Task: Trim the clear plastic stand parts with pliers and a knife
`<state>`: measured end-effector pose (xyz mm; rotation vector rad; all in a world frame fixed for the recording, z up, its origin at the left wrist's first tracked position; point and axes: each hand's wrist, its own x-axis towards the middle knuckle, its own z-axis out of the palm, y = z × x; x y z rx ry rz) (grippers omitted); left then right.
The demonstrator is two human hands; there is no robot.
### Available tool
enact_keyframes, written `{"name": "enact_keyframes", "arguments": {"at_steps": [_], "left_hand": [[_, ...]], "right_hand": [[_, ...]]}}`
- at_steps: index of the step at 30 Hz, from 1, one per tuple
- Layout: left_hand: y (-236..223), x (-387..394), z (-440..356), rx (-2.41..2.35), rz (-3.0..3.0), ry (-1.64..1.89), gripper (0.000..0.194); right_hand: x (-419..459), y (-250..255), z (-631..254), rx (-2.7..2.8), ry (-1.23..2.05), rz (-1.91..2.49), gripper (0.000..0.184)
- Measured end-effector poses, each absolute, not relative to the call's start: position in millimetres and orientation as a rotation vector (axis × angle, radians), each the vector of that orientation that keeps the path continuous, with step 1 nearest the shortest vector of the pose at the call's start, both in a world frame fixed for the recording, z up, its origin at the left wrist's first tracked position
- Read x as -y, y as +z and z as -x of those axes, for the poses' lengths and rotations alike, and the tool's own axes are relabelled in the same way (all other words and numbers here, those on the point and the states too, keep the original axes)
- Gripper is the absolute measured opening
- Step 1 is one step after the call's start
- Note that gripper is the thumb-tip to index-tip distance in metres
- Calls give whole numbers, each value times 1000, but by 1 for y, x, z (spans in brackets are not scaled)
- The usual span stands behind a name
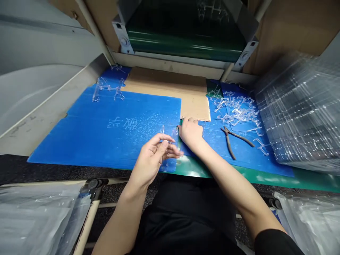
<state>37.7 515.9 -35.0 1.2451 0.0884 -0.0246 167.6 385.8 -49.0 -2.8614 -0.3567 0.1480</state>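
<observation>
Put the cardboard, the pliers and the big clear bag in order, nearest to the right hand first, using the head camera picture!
From the right hand:
1. Brown cardboard sheet: just above the fingers.
2. Pliers: to its right, on the blue board.
3. Clear plastic bag: far right, beside the board.

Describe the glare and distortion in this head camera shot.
Head view: glare whitens the green mat at the front edge and streaks the clear plastic wrap on the right; the wide-angle lens bends the frame's edges; the clear plastic piece by the left hand is hard to make out against the blue corrugated sheet.
</observation>
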Motion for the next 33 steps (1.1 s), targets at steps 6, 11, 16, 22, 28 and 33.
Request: {"name": "enact_keyframes", "arguments": {"at_steps": [6, 11, 16, 22, 28, 33], "left_hand": [[-28, -524, -37, -189, -861, 32, 32], [-31, -524, -42, -183, -783, -26, 29], [-35, -515, -43, -179, -864, -31, 26], [-47, -501, -20, -11, -1417, 152, 18], [-54, -496, -11, 476, -1998, 453, 16], [-52, -489, -18, 719, -2214, 623, 15]], "right_hand": [[-385, -53, -186, 338, 247, 2719, 24], [-332, -46, -167, 320, 318, 2433, 13], [-288, -45, -139, 257, 311, 2167, 15], [-259, -41, -96, 260, 258, 2102, 31], [-242, -26, -56, 616, 97, 2177, 22], [-233, -12, -36, 817, -129, 2326, 21]]}}
